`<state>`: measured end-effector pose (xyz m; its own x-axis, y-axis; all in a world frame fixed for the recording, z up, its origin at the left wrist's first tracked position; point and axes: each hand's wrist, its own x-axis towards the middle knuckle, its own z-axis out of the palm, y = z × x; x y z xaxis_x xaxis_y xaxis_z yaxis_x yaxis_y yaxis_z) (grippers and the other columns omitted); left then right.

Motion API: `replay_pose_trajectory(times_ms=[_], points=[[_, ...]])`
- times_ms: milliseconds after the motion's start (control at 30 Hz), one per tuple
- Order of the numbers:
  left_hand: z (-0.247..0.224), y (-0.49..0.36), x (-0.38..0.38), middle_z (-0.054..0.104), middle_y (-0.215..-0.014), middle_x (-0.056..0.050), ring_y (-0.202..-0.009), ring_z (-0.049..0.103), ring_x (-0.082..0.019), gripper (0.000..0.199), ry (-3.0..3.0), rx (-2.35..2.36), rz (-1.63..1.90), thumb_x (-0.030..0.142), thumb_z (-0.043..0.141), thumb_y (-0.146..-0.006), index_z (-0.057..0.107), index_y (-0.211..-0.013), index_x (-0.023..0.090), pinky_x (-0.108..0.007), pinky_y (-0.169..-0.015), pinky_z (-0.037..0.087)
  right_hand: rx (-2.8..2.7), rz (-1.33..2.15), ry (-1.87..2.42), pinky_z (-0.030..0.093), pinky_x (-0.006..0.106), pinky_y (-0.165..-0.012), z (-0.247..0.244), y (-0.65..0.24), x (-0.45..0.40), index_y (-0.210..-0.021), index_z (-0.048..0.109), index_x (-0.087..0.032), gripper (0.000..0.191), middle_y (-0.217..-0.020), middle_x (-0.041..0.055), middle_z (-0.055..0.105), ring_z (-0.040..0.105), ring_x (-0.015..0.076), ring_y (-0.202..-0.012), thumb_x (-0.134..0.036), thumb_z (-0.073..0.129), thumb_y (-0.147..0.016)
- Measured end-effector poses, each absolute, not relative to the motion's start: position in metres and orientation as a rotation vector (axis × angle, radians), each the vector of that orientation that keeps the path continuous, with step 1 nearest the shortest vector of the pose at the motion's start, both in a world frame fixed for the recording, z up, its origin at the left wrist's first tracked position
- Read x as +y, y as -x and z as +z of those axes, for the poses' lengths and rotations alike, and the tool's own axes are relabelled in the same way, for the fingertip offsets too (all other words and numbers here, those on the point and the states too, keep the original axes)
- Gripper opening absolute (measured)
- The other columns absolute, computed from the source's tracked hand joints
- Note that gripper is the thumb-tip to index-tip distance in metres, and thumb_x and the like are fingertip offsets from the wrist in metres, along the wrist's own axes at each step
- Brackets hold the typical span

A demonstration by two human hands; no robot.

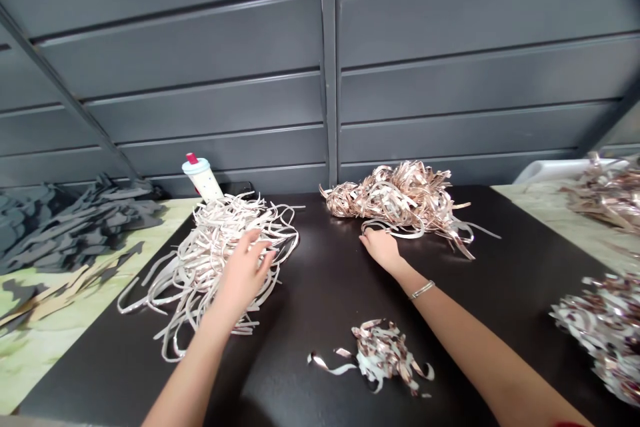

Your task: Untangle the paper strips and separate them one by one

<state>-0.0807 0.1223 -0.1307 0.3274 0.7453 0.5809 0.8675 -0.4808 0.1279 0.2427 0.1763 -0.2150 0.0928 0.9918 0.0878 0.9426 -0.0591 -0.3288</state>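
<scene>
My left hand (245, 273) rests with spread fingers on a loose heap of pale, narrow paper strips (210, 267). My right hand (383, 250) lies on the black tabletop (310, 280), its fingertips at the near edge of a tangled pile of rose-gold metallic strips (395, 197). A thin strip loops close to those fingertips, and I cannot tell whether they grip it. A silver bracelet (423, 289) circles my right wrist.
A small heap of short foil pieces (380, 353) lies near the table's front. A white dotted bottle with a red spout (203, 177) stands behind the pale heap. Dark cut sheets (75, 220) lie left; more metallic strips (607, 327) lie right. A grey slatted wall rises behind.
</scene>
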Motion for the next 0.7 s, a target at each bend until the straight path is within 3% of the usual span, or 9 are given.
replay_pose_trajectory(times_ms=[167, 400, 467, 567, 700], points=[[-0.149, 0.041, 0.099, 0.056, -0.116, -0.010, -0.102, 0.060, -0.021, 0.019, 2.711, -1.424, -1.037, 0.026, 0.049, -0.088, 0.065, -0.092, 0.019, -0.037, -0.091, 0.049, -2.042, 0.336, 1.947, 0.038, 0.025, -0.062, -0.213, -0.241, 0.149, -0.077, 0.060, -0.017, 0.025, -0.076, 0.0061, 0.064, 0.061, 0.0183, -0.072, -0.031, 0.045, -0.091], [-0.176, -0.009, 0.086, 0.065, -0.073, -0.001, -0.069, 0.063, -0.014, 0.018, 3.212, -1.487, -0.887, 0.020, 0.050, -0.086, 0.065, -0.077, 0.018, -0.025, -0.066, 0.049, -2.083, 0.693, 1.529, 0.035, 0.020, -0.054, -0.206, -0.243, 0.089, -0.065, 0.057, -0.017, 0.032, -0.058, -0.0034, 0.052, 0.048, 0.0103, -0.056, -0.035, 0.046, -0.090], [-0.184, -0.020, 0.084, 0.063, -0.072, 0.000, -0.067, 0.061, -0.014, 0.012, 3.187, -1.565, -0.882, 0.020, 0.052, -0.084, 0.063, -0.089, 0.019, -0.026, -0.064, 0.048, -2.076, 0.794, 1.456, 0.033, 0.020, -0.053, -0.204, -0.244, 0.080, -0.066, 0.058, -0.016, 0.030, -0.058, -0.0036, 0.052, 0.046, 0.0097, -0.055, -0.034, 0.048, -0.089], [-0.195, -0.031, 0.081, 0.061, -0.085, -0.001, -0.074, 0.060, -0.016, 0.027, 3.103, -1.582, -0.826, 0.020, 0.054, -0.083, 0.055, -0.110, 0.022, -0.028, -0.068, 0.049, -2.136, 0.875, 1.376, 0.034, 0.020, -0.054, -0.201, -0.243, 0.073, -0.071, 0.061, -0.016, 0.027, -0.062, -0.0030, 0.055, 0.048, 0.0097, -0.057, -0.033, 0.049, -0.089], [-0.204, -0.036, 0.082, 0.058, -0.091, -0.002, -0.078, 0.060, -0.016, 0.016, 3.099, -1.509, -0.681, 0.025, 0.050, -0.088, 0.062, -0.099, 0.024, -0.028, -0.070, 0.049, -2.255, 0.887, 1.313, 0.036, 0.021, -0.058, -0.198, -0.240, 0.068, -0.074, 0.062, -0.017, 0.027, -0.066, -0.0016, 0.060, 0.053, 0.0113, -0.061, -0.034, 0.049, -0.090]])
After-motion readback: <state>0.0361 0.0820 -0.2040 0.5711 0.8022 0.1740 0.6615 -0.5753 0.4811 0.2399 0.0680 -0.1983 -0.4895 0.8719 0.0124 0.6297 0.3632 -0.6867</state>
